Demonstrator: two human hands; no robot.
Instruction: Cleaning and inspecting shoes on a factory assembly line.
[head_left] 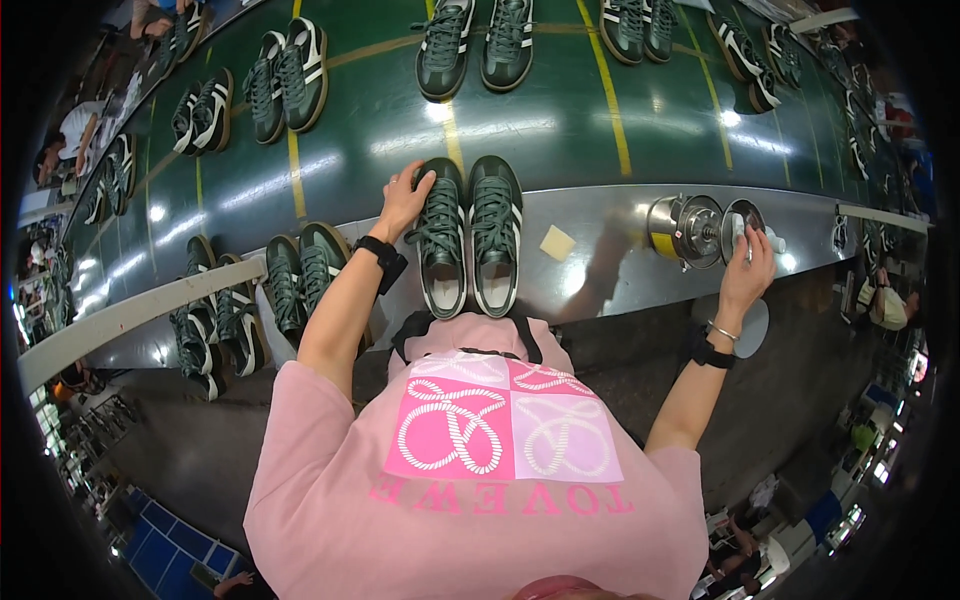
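Observation:
A pair of dark green sneakers with white stripes stands on the metal ledge in front of me, toes pointing away. My left hand (404, 200) is at the toe of the left sneaker (441, 232), thumb over its upper and fingers along the outer side. The right sneaker (493, 230) stands close beside it. Off to the right, my right hand (750, 265) is closed at a round metal dish (742, 208), with something small and white at the fingertips that I cannot make out. Just left of the dish is a round metal pot (670, 226).
A pale yellow square pad (557, 243) lies on the ledge between sneakers and pot. Beyond runs a green conveyor belt (560, 130) carrying several sneaker pairs. More sneakers (287, 285) stand beside my left arm, near a pale rail (140, 310). People appear at the far edges.

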